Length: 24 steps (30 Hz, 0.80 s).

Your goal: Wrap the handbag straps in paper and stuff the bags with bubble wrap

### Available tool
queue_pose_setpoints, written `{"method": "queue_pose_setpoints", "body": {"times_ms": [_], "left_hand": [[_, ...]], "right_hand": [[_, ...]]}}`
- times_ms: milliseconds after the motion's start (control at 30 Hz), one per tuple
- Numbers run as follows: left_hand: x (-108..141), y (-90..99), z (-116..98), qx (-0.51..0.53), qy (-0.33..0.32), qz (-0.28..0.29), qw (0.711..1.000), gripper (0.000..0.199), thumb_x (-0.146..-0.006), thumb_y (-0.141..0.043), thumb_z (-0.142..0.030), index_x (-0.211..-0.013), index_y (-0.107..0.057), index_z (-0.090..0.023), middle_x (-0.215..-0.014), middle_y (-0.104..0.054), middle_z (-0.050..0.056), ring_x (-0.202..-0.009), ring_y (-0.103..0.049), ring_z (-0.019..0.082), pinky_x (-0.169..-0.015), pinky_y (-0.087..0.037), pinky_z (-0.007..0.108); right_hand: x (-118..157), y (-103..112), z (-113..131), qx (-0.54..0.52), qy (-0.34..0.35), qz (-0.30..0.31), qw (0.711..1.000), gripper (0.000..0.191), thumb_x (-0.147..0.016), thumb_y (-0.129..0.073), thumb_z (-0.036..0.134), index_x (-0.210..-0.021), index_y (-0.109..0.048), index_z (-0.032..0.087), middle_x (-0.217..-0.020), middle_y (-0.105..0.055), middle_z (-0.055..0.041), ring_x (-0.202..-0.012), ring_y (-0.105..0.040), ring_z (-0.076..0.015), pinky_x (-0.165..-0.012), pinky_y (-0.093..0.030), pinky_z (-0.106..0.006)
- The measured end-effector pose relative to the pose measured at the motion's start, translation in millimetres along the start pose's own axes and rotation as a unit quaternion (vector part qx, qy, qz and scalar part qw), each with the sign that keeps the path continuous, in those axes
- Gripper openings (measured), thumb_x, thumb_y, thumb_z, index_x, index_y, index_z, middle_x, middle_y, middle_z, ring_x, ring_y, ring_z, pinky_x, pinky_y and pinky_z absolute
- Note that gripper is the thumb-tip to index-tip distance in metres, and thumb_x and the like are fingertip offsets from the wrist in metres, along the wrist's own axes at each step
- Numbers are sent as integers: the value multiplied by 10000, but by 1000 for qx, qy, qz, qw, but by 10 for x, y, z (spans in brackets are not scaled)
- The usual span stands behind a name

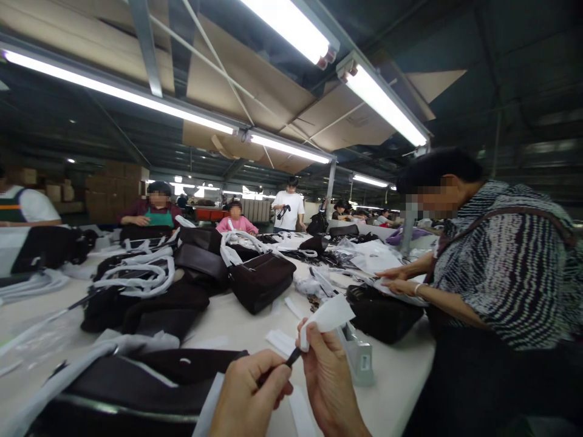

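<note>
White paper (328,318) observed: I have it pinched in my right hand (328,373), just left of the tape dispenser (363,363). My left hand (250,391), farther left of it, grips a black strap (294,357).

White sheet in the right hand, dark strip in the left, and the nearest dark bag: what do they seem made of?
White sheet: likely paper or thin foam, matte, as it curves softly without shine.
Dark strip: perhaps leather-like or fabric; too little shows to tell.
Nearest dark bag: apparently leather or imitation leather, smooth, with a pale sheen along its edge.
</note>
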<state>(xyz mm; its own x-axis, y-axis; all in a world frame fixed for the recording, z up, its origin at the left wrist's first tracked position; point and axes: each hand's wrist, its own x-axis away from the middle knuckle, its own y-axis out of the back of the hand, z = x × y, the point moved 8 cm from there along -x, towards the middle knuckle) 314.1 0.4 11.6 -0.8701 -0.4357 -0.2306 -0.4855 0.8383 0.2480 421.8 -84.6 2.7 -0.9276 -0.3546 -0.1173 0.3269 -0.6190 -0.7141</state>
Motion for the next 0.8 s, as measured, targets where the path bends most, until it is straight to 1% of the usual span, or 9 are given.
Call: {"method": "queue_pose_setpoints", "body": {"times_ms": [100,167,200,267,333,400,533,667,800], "left_hand": [[4,-3,3,-4,3,0,1000,326,-823,-512,-418,-660,-636,-164,-606,-580,17,-593,-494,156,-569,-348,252],[4,-2,1,-5,3,0,1000,319,-820,-516,-415,-662,-636,-166,-608,-582,18,-597,-501,158,-572,-352,251],[4,-1,-1,-6,3,0,1000,316,-818,-519,-415,-659,-635,-167,-607,-584,18,-598,-504,159,-572,-353,250],[3,2,-5,-10,2,-1,1000,315,-817,-522,-417,-657,-635,-171,-611,-589,17,-603,-509,160,-575,-354,249],[3,4,-7,-13,1,-1,1000,323,-821,-519,-423,-652,-634,-172,-613,-590,17,-603,-504,159,-577,-353,249],[3,12,-3,-12,1,-5,1000,327,-820,-518,-425,-648,-634,-172,-610,-587,16,-600,-497,157,-577,-351,249],[0,22,7,-6,2,-7,1000,331,-817,-526,-433,-646,-634,-171,-596,-575,15,-588,-488,155,-565,-345,248],[-10,19,13,2,4,-6,1000,323,-821,-531,-427,-656,-632,-168,-618,-595,26,-603,-505,160,-570,-356,247],[-18,6,22,13,11,-2,1000,328,-813,-540,-435,-662,-634,-160,-611,-584,26,-596,-497,155,-564,-355,243]], "right_hand": [[-7,42,-4,17,-5,-15,1000,449,-458,-933,489,-757,-744,213,-775,-719,-8,-749,-591,-160,-685,-500,-262],[-12,59,-6,34,-1,-16,999,458,-500,-916,490,-829,-755,214,-874,-739,-24,-806,-600,-173,-712,-503,-265],[-10,57,0,40,7,-11,999,435,-531,-904,486,-836,-753,216,-895,-739,-28,-814,-602,-177,-719,-506,-270],[2,33,19,41,25,5,999,369,-583,-884,465,-816,-740,219,-847,-721,-18,-752,-585,-163,-700,-512,-273],[21,10,26,28,29,14,999,348,-576,-899,427,-798,-728,221,-768,-687,6,-670,-547,-135,-657,-510,-255],[34,-11,13,13,15,20,1000,359,-543,-925,382,-791,-721,222,-731,-666,25,-651,-537,-117,-639,-506,-230],[28,-2,12,-2,-10,27,1000,318,-550,-935,332,-734,-711,201,-701,-663,29,-635,-557,-104,-629,-511,-215],[4,83,28,-19,-37,20,999,365,-478,-968,332,-711,-734,176,-709,-690,14,-590,-543,-83,-592,-501,-199],[-9,144,80,12,-38,15,999,410,-452,-971,401,-706,-769,151,-751,-731,-28,-583,-520,-71,-583,-474,-185]]}}
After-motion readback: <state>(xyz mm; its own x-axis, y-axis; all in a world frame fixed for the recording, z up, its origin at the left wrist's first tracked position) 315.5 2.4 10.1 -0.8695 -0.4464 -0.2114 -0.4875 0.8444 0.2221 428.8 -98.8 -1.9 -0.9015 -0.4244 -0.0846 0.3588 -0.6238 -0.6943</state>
